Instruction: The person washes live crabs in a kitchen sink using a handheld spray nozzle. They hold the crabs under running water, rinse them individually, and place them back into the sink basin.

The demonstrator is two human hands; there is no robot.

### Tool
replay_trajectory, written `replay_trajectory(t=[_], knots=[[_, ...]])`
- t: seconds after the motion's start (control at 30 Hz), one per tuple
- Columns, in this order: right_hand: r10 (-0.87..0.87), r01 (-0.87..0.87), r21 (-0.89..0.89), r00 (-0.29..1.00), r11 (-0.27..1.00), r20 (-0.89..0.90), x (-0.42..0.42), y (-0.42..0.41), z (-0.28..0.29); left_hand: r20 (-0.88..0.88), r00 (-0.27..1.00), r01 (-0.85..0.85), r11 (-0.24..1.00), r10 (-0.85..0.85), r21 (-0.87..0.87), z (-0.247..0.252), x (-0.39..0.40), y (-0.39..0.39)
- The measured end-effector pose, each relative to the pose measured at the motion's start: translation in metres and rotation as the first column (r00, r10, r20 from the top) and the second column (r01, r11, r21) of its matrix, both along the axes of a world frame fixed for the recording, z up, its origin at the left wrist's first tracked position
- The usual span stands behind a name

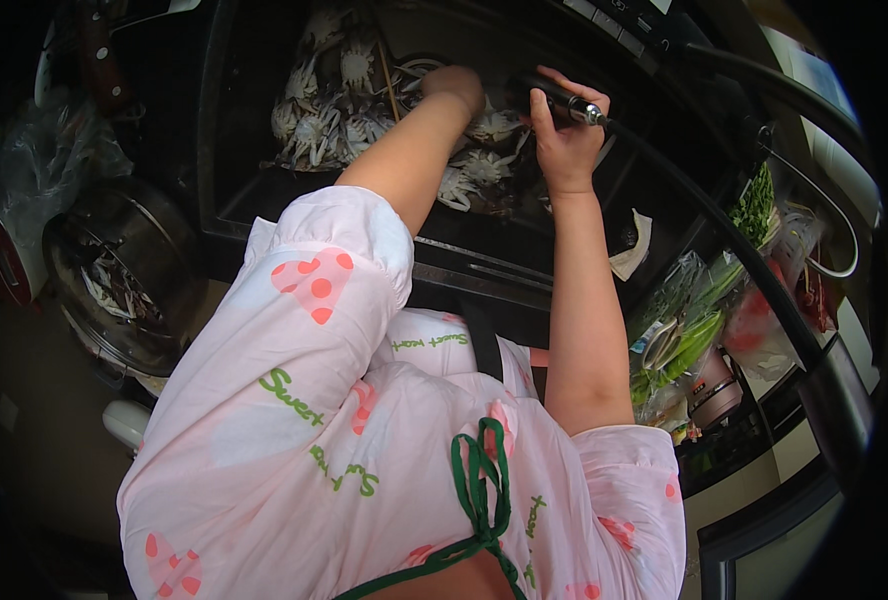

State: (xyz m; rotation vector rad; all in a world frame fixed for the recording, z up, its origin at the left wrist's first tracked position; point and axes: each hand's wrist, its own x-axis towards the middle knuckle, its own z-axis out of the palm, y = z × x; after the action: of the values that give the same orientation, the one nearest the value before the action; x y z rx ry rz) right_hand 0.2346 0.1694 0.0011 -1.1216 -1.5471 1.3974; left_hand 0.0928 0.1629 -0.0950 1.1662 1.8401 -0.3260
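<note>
Several crabs (313,135) lie in the dark kitchen sink (223,187), many with pale undersides up. Over the sink's middle, my left hand (455,86) is curled beside a round-rimmed thing (420,66) and the crabs. Its fingers are hidden by the back of the hand, so whether it grips something does not show. My right hand (571,139) is closed around a black pull-out faucet spray head (553,97) held over the sink's right part. A thin wooden stick (388,82) leans among the crabs. More crabs (487,165) sit below and between the two hands.
A metal pot (151,217) with crab inside stands at left, near a plastic bag (54,150) and a knife handle (99,60). The black hose (714,210) arcs across the right side. Bagged greens (684,337), a pink container (714,386) and a pale cloth (633,247) lie right.
</note>
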Motion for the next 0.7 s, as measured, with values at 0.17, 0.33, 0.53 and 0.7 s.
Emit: replay_trajectory(t=[0.17, 0.33, 0.53, 0.7], knots=[[0.004, -0.004, 0.031, 1.000, 1.000, 0.010, -0.0017, 0.0019, -0.0018, 0.013, 1.000, 0.021, 1.000, -0.022, 0.013, 0.0006, 0.0014, -0.0022], [-0.002, 0.001, -0.009, 1.000, 1.000, -0.026, -0.0009, 0.0023, -0.0002, 0.022, 0.997, 0.068, 0.998, -0.068, -0.002, 0.0059, 0.0050, -0.0051], [0.003, -0.003, 0.005, 1.000, 1.000, -0.004, 0.0008, 0.0009, 0.0003, 0.057, 0.998, 0.037, 0.999, -0.035, -0.030, 0.0054, 0.0027, -0.0072], [0.000, 0.000, -0.016, 1.000, 1.000, -0.012, 0.0039, 0.0014, 0.0007, 0.015, 0.998, -0.065, 0.995, 0.066, -0.078, 0.0014, -0.0029, -0.0079]])
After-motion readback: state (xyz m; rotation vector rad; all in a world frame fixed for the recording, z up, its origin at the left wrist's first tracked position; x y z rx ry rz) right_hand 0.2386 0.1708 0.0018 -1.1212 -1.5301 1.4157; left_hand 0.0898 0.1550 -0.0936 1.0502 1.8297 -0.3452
